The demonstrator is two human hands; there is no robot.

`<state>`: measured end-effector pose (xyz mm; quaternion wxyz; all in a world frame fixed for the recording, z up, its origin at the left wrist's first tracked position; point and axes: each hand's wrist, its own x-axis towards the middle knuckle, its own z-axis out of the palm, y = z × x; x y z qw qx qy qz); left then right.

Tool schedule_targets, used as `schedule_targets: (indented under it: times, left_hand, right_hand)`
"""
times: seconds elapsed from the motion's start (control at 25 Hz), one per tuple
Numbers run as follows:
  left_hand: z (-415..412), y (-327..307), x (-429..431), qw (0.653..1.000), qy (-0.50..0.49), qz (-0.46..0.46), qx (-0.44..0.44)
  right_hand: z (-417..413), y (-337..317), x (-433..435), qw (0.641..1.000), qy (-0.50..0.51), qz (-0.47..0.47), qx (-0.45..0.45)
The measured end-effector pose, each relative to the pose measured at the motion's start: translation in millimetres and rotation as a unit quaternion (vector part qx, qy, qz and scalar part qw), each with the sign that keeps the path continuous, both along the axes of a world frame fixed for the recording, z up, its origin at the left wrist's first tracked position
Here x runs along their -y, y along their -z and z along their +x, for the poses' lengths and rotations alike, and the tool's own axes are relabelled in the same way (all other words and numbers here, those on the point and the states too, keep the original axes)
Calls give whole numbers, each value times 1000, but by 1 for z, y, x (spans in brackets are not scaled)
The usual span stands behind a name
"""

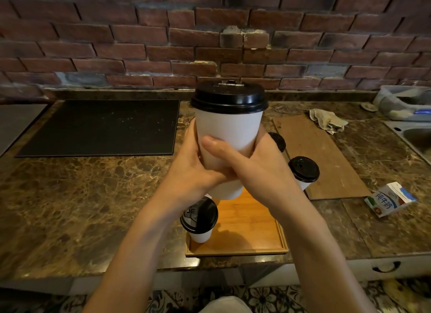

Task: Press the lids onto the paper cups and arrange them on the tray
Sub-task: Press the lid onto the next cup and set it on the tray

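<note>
White paper cup, capped with a black lid, is held upright in the air above the wooden tray, gripped low on its body by the left hand and right hand, fingers of both wrapped round it. A second lidded cup is seen standing in the tray's near left corner; two more lidded cups are partly hidden behind the right hand, their footing on tray or bench not discernible.

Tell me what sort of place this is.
Probably a kitchen or small café counter: a brown marble worktop with a steel sink at its right edge, a blue-and-white milk carton, and a black-lidded white paper cup.
</note>
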<state>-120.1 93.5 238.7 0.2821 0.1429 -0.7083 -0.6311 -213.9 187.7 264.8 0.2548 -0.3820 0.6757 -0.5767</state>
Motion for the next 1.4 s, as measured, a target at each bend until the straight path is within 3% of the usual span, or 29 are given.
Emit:
schedule_targets:
  times: [0.24, 0.64, 1.0, 1.4]
  left_hand:
    - [3, 5, 1, 996, 75, 36, 45]
    - [9, 2, 7, 979, 177, 94, 33]
    - [4, 7, 4, 988, 124, 81, 38]
    - [-5, 10, 1, 997, -51, -13, 57]
  right_hand:
    - [-13, -11, -5, 999, -51, -18, 8]
    - [-24, -8, -11, 981, -173, -48, 67]
    - [-22, -5, -5, 991, -119, -34, 48]
    - [-15, -5, 2, 999, -23, 15, -43]
